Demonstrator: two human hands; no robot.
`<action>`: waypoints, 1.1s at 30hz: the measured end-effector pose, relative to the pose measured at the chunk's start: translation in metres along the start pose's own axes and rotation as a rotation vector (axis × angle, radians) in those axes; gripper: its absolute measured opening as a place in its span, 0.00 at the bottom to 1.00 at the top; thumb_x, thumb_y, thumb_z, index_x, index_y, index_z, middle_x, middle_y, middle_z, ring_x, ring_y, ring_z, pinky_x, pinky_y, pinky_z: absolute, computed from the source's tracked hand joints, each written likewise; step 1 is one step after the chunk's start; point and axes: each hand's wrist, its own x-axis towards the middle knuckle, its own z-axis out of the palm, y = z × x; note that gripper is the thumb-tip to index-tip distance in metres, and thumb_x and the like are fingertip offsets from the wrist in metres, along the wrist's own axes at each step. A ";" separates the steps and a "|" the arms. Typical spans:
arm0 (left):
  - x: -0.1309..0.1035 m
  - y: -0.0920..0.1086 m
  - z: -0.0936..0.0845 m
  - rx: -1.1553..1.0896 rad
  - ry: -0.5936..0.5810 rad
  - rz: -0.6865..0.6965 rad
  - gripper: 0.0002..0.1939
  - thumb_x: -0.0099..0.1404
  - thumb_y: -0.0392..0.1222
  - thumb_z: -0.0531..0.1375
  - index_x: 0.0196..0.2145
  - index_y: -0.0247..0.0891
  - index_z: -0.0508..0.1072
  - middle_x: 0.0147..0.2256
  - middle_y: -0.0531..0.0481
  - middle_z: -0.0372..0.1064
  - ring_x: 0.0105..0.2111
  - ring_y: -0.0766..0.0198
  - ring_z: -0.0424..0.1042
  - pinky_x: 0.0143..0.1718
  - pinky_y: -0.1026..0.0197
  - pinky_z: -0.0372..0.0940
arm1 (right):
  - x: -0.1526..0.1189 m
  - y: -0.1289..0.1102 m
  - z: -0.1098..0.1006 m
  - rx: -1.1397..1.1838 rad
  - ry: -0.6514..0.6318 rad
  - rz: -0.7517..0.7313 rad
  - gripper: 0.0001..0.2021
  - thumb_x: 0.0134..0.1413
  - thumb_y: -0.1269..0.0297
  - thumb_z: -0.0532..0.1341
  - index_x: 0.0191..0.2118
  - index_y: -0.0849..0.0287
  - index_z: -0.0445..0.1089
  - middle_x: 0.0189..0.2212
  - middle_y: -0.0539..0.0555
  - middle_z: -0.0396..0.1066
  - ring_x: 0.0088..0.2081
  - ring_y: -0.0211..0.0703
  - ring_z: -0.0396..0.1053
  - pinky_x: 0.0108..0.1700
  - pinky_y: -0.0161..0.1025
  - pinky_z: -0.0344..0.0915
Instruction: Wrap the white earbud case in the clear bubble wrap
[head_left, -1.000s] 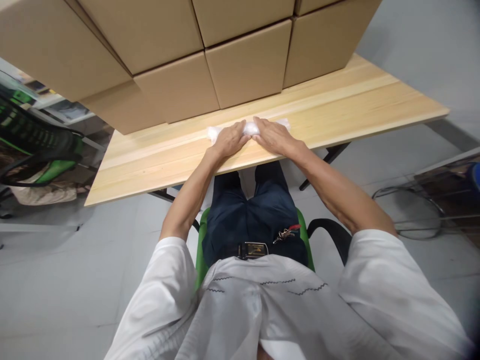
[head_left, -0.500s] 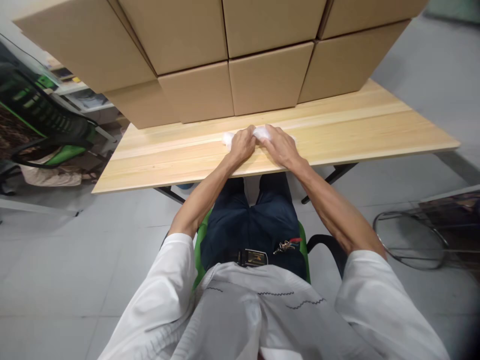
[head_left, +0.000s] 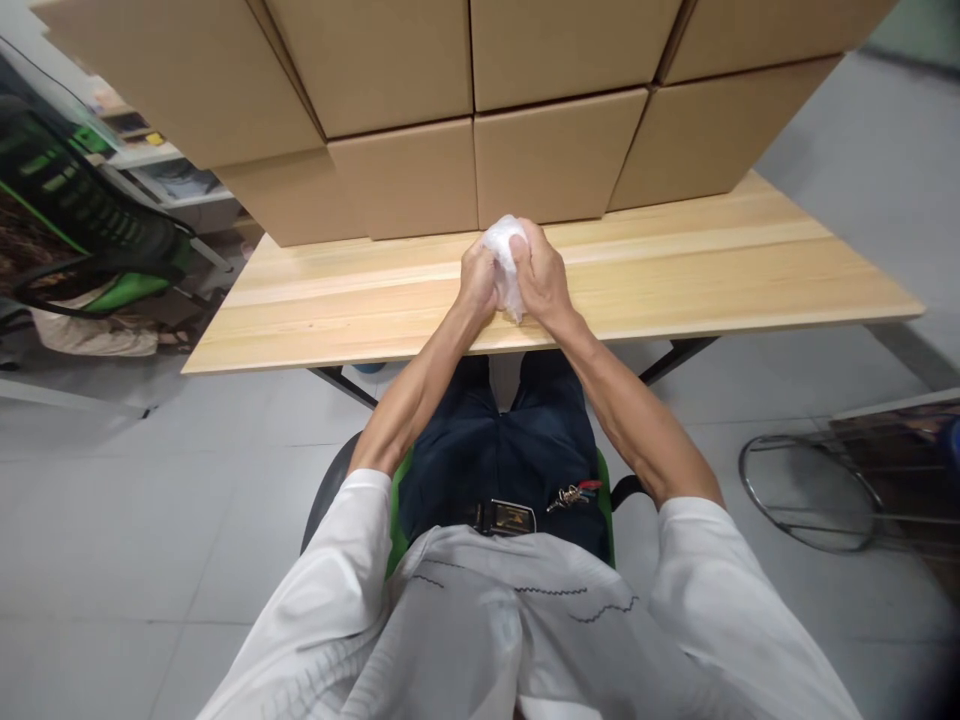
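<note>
Between my two hands is a crumpled white, partly see-through bundle (head_left: pixel 508 262) that looks like plastic or foam wrap. What it may contain is hidden. My left hand (head_left: pixel 478 280) is closed around its left side. On the other side my right hand (head_left: pixel 541 270) grips it, thumb laid across the front. A loose end of the wrap hangs down between the palms. Both hands are over the light wooden table (head_left: pixel 712 270), near the middle of its front edge.
Large cardboard boxes (head_left: pixel 559 155) stand stacked in two rows along the table's back. A black and green mesh chair (head_left: pixel 90 220) is at the left. A round metal frame (head_left: pixel 810 490) stands on the floor at the right.
The white wrap was stretched sideways low over the tabletop under both hands. Now it is bunched upright between them, and the hands have turned to face each other.
</note>
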 end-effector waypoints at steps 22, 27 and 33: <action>-0.062 0.011 0.008 -0.319 -0.108 -0.130 0.36 0.97 0.47 0.39 0.82 0.33 0.77 0.71 0.37 0.89 0.75 0.45 0.88 0.71 0.40 0.87 | -0.004 -0.003 0.012 -0.140 0.095 0.087 0.46 0.93 0.31 0.39 0.93 0.55 0.65 0.81 0.77 0.77 0.79 0.82 0.78 0.72 0.73 0.81; -0.071 0.002 0.013 -0.185 -0.135 -0.052 0.40 1.00 0.56 0.36 0.84 0.36 0.76 0.75 0.36 0.86 0.79 0.42 0.85 0.71 0.37 0.87 | -0.010 -0.008 0.012 -0.074 0.104 0.125 0.40 0.92 0.54 0.37 0.94 0.55 0.62 0.84 0.75 0.75 0.82 0.78 0.78 0.76 0.73 0.80; -0.059 -0.005 0.014 -0.060 -0.051 -0.045 0.39 1.01 0.52 0.34 0.85 0.32 0.73 0.79 0.32 0.81 0.83 0.42 0.80 0.74 0.40 0.86 | -0.032 -0.017 0.012 -0.115 0.002 -0.019 0.41 0.94 0.47 0.36 0.97 0.51 0.58 0.79 0.74 0.79 0.82 0.75 0.77 0.79 0.70 0.78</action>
